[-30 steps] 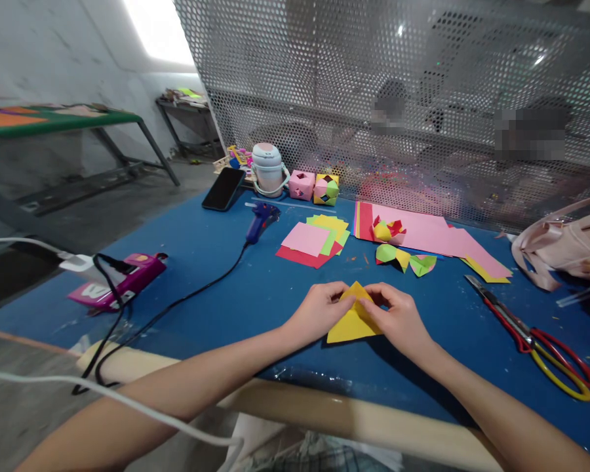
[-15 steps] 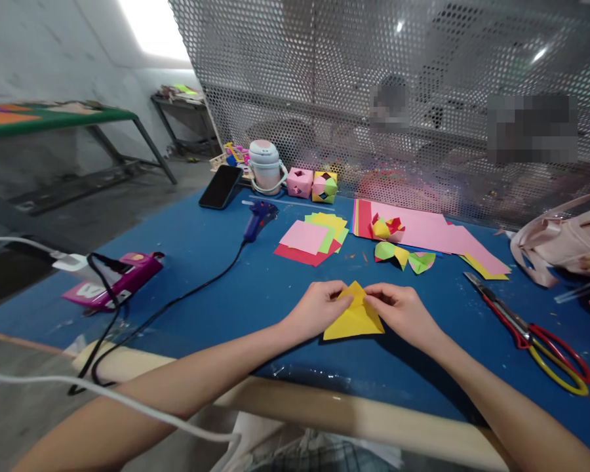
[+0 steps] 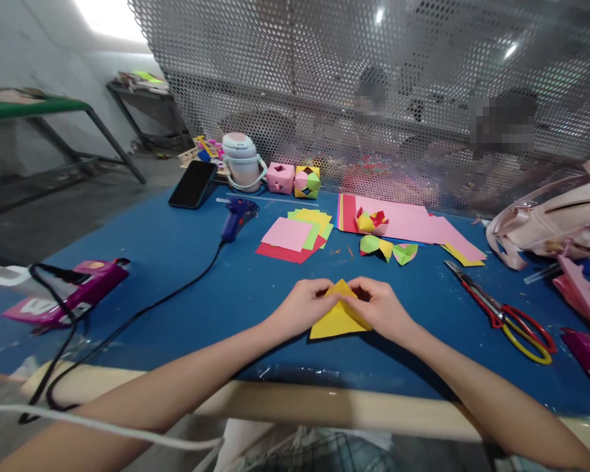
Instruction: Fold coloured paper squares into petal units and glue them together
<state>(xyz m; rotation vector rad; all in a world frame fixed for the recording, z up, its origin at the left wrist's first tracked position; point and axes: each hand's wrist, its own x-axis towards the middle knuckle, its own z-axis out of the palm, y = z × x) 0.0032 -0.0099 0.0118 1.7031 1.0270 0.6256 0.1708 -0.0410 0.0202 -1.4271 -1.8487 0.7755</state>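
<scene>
A folded piece of yellow paper (image 3: pixel 338 322), roughly triangular with its point away from me, is held just over the blue table (image 3: pixel 187 314). My left hand (image 3: pixel 307 305) grips its left side, thumb across the front and fingers curled behind. From the right, my right hand (image 3: pixel 381 307) pinches the same paper, its thumb meeting the left thumb near the middle. Beyond my hands lie a stack of coloured paper squares (image 3: pixel 288 234) and small folded green, yellow and pink paper pieces (image 3: pixel 388 249). A red and yellow folded paper flower (image 3: pixel 372 221) sits on larger pink sheets (image 3: pixel 413 219).
Scissors (image 3: pixel 499 311) lie at the right, near a pale pink bag (image 3: pixel 553 219). A blue glue gun (image 3: pixel 236 218) trails its black cord leftward to a magenta object (image 3: pixel 86 288). Phone (image 3: pixel 193 185), jug (image 3: pixel 242 164) and folded paper cubes (image 3: pixel 307 182) stand along the back by perforated metal (image 3: pixel 255 65).
My right thumb has moved inward across the yellow paper to meet my left thumb. The whole view has shifted, so the table things appear further left.
</scene>
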